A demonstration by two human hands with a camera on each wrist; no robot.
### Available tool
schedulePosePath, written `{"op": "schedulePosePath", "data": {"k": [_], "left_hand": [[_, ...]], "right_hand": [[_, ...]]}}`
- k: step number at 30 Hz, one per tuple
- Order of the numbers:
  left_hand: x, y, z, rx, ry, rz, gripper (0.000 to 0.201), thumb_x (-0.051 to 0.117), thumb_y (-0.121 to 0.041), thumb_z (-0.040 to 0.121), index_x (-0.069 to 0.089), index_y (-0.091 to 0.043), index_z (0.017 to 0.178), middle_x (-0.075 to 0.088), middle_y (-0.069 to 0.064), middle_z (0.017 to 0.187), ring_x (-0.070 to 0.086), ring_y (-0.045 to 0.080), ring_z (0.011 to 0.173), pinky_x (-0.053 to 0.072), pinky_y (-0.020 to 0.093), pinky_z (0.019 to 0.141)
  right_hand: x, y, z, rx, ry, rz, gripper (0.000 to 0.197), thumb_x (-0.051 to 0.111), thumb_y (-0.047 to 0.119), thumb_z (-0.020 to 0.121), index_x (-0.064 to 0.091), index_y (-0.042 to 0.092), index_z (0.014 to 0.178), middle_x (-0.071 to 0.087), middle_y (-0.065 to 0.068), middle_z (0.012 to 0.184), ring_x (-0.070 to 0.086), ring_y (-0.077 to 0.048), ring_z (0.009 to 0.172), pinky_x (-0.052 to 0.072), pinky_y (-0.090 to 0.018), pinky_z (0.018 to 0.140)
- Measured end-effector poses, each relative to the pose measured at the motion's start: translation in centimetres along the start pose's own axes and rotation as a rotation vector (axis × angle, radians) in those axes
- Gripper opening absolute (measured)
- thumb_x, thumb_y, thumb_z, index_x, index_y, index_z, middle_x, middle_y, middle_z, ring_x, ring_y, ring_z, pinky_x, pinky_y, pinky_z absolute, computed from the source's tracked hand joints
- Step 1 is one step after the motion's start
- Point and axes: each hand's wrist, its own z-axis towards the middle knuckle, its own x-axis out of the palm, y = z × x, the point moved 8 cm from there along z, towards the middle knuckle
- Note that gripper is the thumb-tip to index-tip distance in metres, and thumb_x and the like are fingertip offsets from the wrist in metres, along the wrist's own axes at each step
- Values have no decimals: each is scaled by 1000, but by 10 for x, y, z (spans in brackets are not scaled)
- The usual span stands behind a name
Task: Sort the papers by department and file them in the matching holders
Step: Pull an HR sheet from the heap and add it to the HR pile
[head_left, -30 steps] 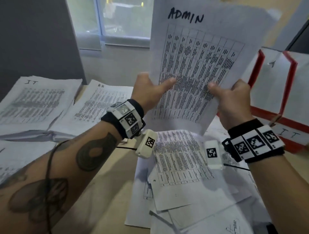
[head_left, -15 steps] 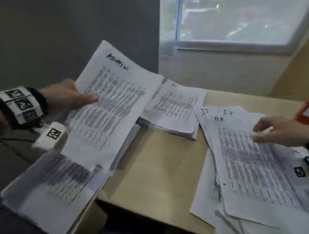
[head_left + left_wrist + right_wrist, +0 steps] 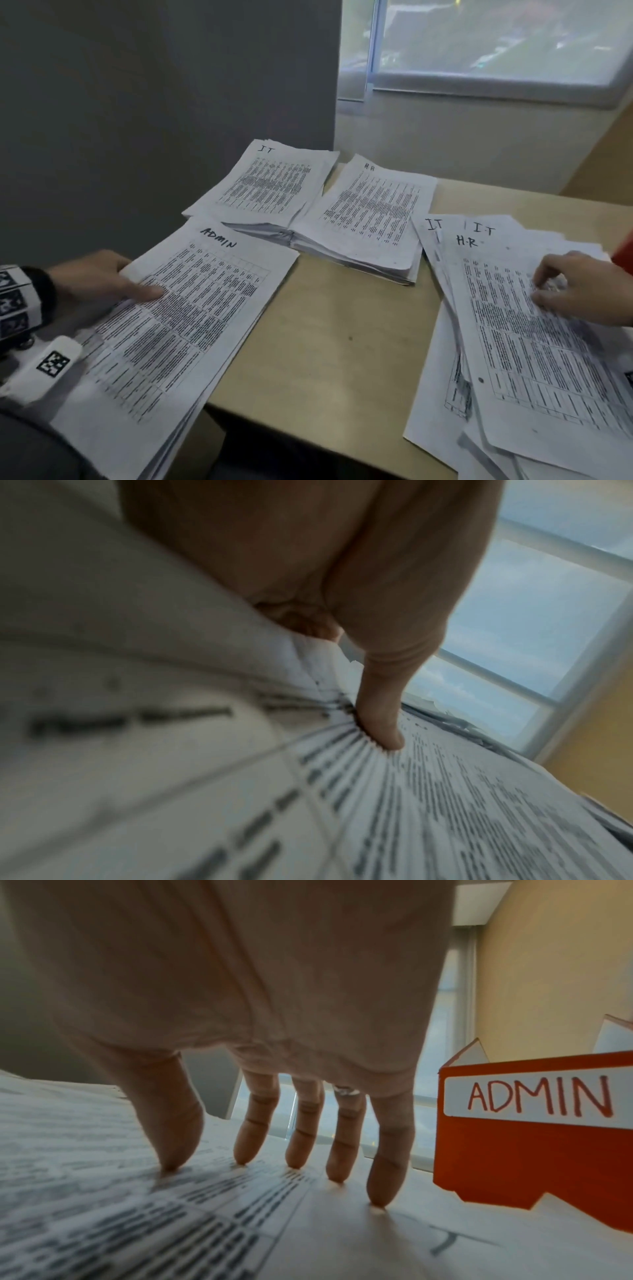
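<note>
Head view: left hand (image 3: 99, 277) pinches the ADMIN sheet (image 3: 191, 308); right hand (image 3: 582, 287), fingers spread, presses the unsorted pile (image 3: 534, 359).

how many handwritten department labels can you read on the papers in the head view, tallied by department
ADMIN: 1, top sheet of the ADMIN stack under the left hand
IT: 3, one on the IT stack, two in the loose pile
HR: 2, the HR stack and the HR sheet under the right hand
Total: 6
</note>
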Motion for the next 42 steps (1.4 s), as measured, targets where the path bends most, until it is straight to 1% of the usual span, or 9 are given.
{"op": "schedulePosePath", "data": {"k": [5,9,12,15,19,28,35,40,42], "left_hand": [[-6,2,-6,-27,-160,65,70,98,-61,40,80,-14,89,80,4,83,77,23,74,53,30,75],[-31,3,17,17,-344,553,143,53,-108,15,59,-20,129,63,9,123,58,33,116,49,48,97],[-32,-65,5,187,-428,710,116,51,-106,36,58,-34,126,56,5,121,51,33,117,49,56,94],[4,-173,-33,382,-356,651,65,75,-79,62,63,-41,112,56,-5,119,50,21,114,49,45,95],[71,-289,-51,667,-220,471,46,76,-70,69,67,-37,98,61,-16,102,58,12,97,47,33,83],[218,-418,1,695,96,427,79,83,-66,73,58,-23,135,65,-5,129,60,19,115,50,37,103],[249,-461,21,665,9,348,92,99,-45,59,53,-19,135,64,0,124,60,21,109,54,38,94],[228,-478,11,804,-87,124,9,84,-28,86,80,-22,91,76,-6,85,70,11,82,56,28,74],[230,-483,2,900,14,38,10,88,-30,82,78,-29,78,73,-14,71,67,0,71,51,23,71]], "right_hand": [[0,2,-1,11,-2,-28,23,81,41,81,59,37,87,55,1,104,60,-23,91,52,-44,88],[0,13,-3,16,48,-111,19,73,45,87,56,39,91,52,4,108,59,-19,92,54,-44,91],[-9,27,3,-2,66,-183,29,74,47,84,58,36,106,52,5,117,58,-19,100,53,-41,94],[-19,42,17,-35,90,-142,74,85,52,78,52,25,139,55,-2,140,57,-25,121,47,-42,104],[-15,48,27,17,187,-4,108,93,47,68,36,23,156,45,-5,158,50,-31,137,40,-51,113],[-14,30,28,42,132,119,116,100,42,53,44,27,153,43,-1,153,48,-31,136,43,-55,114],[-13,18,32,60,71,57,127,101,48,50,33,36,156,41,0,155,43,-32,142,28,-63,119],[-32,22,24,-28,-127,6,106,98,52,50,46,36,141,45,5,134,43,-24,128,25,-59,115],[-48,28,16,-123,-274,64,71,94,48,63,58,36,123,52,8,129,46,-20,126,27,-54,113]]}}
